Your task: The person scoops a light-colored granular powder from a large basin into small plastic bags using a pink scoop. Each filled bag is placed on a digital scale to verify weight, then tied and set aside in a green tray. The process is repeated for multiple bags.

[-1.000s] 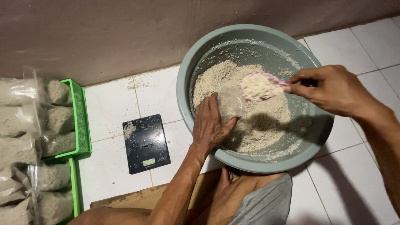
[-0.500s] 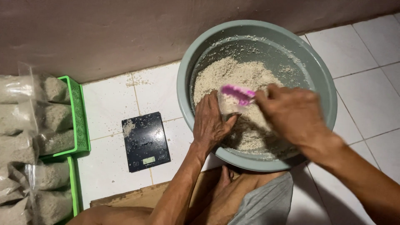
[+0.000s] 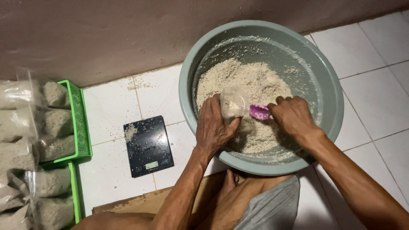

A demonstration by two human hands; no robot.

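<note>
While the head camera looks down, the left hand (image 3: 217, 127) holds a small clear plastic bag (image 3: 233, 103) open inside the grey-green basin (image 3: 187, 89), with its fingers closed around the bag's lower part. The right hand (image 3: 292, 116) has its fingers closed on a pink scoop (image 3: 260, 112), and the scoop's front is just beside the bag's mouth. Both are above the pale coarse grain (image 3: 251, 83) in the basin. On the white tiled floor (image 3: 110, 110) a dark digital scale (image 3: 148, 145) lies left of the basin. Further left, green baskets (image 3: 82, 123) hold filled bags (image 3: 30, 140).
</note>
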